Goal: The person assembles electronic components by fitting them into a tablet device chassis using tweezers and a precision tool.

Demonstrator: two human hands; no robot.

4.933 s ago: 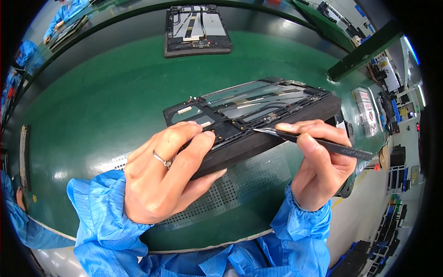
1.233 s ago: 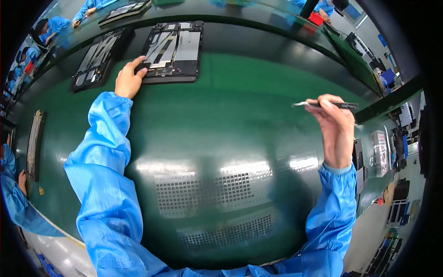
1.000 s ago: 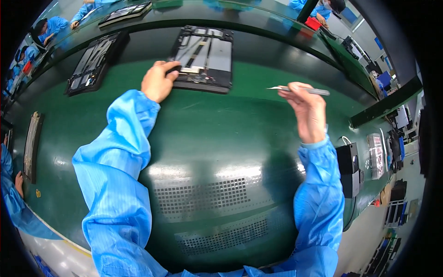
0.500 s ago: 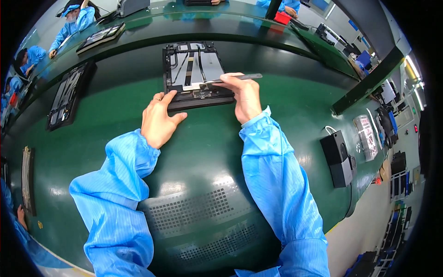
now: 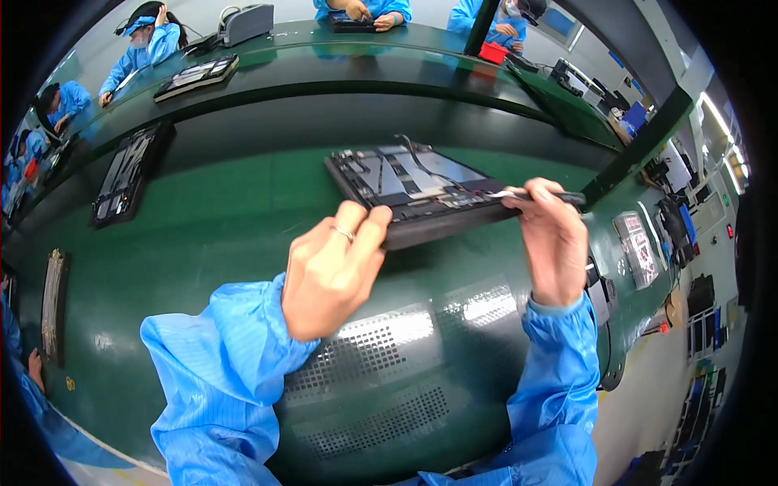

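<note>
An opened tablet-like device in a thick black frame shows grey panels, dark strips and a loose cable standing up at its far edge. It is turned aslant and looks lifted off the bench at its near side. My left hand grips its near left corner, with the thumb hidden. At the right end, the fingers of my right hand are closed around dark tweezers. These fingers also meet the device's right corner. The tips of the tweezers are hard to make out.
Another opened device lies at the left, and one more sits on the raised shelf. A bundle of thin strips is at the far left. A clear box stands right. Co-workers in blue sit beyond the bench.
The device has been turned and shifted right and nearer. My left hand now grips its corner instead of resting beside it. My right hand has moved right with the tweezers.
</note>
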